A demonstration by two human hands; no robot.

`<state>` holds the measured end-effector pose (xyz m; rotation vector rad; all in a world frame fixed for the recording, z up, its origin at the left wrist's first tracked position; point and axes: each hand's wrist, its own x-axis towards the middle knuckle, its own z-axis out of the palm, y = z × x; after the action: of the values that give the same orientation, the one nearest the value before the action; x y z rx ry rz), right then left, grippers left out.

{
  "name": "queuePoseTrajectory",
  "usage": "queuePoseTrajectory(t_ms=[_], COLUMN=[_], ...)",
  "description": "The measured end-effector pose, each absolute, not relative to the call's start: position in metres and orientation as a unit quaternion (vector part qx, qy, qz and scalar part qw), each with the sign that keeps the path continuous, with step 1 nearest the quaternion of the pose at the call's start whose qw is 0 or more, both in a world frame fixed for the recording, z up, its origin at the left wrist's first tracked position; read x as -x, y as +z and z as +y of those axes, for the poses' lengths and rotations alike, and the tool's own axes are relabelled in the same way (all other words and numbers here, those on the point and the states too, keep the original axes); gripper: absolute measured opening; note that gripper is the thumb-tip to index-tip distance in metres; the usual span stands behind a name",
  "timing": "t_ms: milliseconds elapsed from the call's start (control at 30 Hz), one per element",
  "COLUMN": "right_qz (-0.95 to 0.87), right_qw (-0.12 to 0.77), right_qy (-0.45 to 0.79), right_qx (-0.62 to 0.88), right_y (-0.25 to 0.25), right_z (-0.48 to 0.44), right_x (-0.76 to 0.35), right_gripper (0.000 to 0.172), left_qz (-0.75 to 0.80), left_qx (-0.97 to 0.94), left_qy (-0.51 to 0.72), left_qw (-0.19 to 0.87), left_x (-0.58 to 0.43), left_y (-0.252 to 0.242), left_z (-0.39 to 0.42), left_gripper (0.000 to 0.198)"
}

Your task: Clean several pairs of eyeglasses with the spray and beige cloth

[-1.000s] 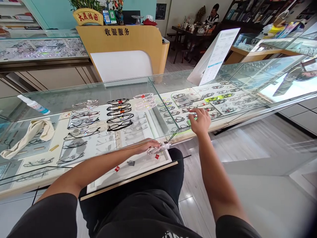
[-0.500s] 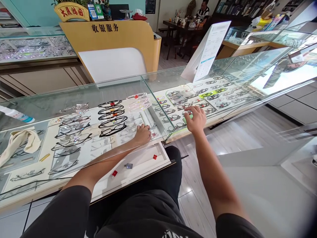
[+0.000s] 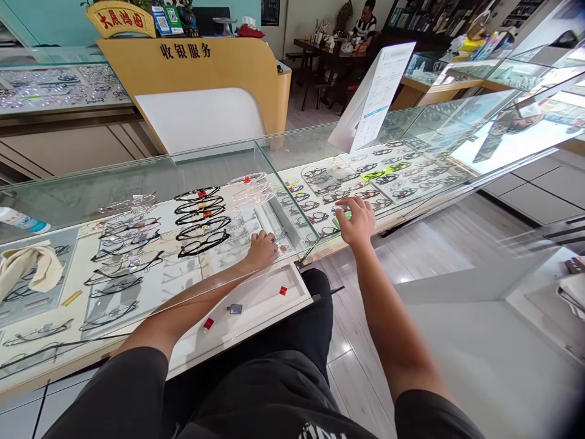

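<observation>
My left hand reaches inside the glass display case, palm down, with bent fingers closed beside a clear-framed pair of eyeglasses. What its fingertips hold, if anything, is hidden. Over the right section of the case, my right hand rests at the glass top, thumb and fingers apart and holding nothing. Just left of my left hand lies a column of black eyeglasses. Pale pink eyeglasses lie behind it. Below my left forearm, the pulled-out white drawer holds red tags and a grey tag.
A glass panel divides the case. More eyeglasses, a cream cloth and a white bottle are at left. A paper stand stands on the glass. Behind is a wooden counter; a person sits farther back.
The view has shifted slightly, so the case and counter appear a little farther left. Both hands stay in nearly the same places on and inside the case.
</observation>
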<state>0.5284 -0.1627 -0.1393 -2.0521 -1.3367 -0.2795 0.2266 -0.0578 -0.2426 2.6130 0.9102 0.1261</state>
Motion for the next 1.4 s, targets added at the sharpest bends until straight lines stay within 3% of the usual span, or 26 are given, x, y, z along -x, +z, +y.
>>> queuePoseTrajectory(t_ms=[233,367,500,800,1400], right_qz=[-0.508,-0.508,-0.509,-0.51,-0.512], right_qw=[0.35,0.355,0.351,0.346,0.35], right_qy=[-0.107,-0.111,-0.12,-0.11,-0.121], right_qx=[0.78,0.777,0.776,0.78,0.775], right_y=[-0.14,-0.141,-0.142,-0.141,-0.142], right_z=[-0.162,-0.162,-0.161,-0.162,-0.162], right_x=[-0.527,-0.528,-0.528,-0.529,-0.528], right_gripper=[0.03,0.031,0.031,0.029,0.03], left_qz=[0.333,0.342,0.361,0.373,0.335], left_qx=[-0.923,-0.917,-0.906,-0.896,-0.924], left_qy=[0.047,0.066,0.082,0.061,0.055], left_qw=[0.188,0.194,0.207,0.235,0.175], left_x=[-0.225,-0.221,-0.221,-0.228,-0.226], left_y=[-0.242,-0.234,-0.229,-0.239,-0.213], left_z=[-0.058,-0.048,-0.034,-0.028,-0.045], left_gripper=[0.019,0.029,0.016,0.015,0.019])
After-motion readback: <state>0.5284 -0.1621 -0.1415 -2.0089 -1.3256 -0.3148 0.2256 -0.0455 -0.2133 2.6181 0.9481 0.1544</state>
